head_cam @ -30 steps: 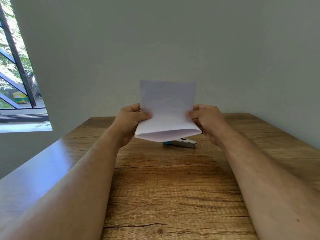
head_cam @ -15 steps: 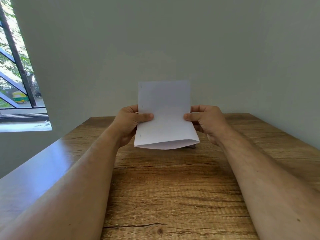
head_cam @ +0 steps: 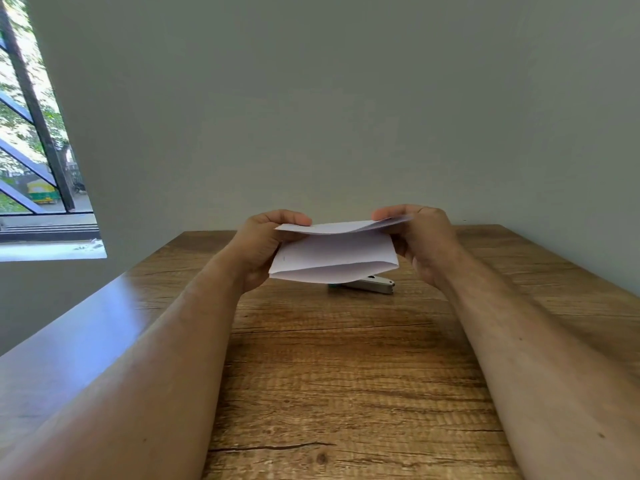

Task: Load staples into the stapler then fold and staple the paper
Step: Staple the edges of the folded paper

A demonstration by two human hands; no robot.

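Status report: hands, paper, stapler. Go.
Left hand and right hand both grip paper, held above table, top flap bent over. Stapler on table behind, untouched. Nothing in the way.

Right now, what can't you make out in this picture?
- Stapler, head view: the folded paper covers most of it, so whether it holds staples is hidden.
- Left hand and right hand: most fingers sit behind the paper.
- Both arms: cut off by the bottom edge.

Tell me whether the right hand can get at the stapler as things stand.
Probably not yet: the right hand grips the folded paper, which hangs over the stapler on the table. Freed of the paper, its way looks clear.
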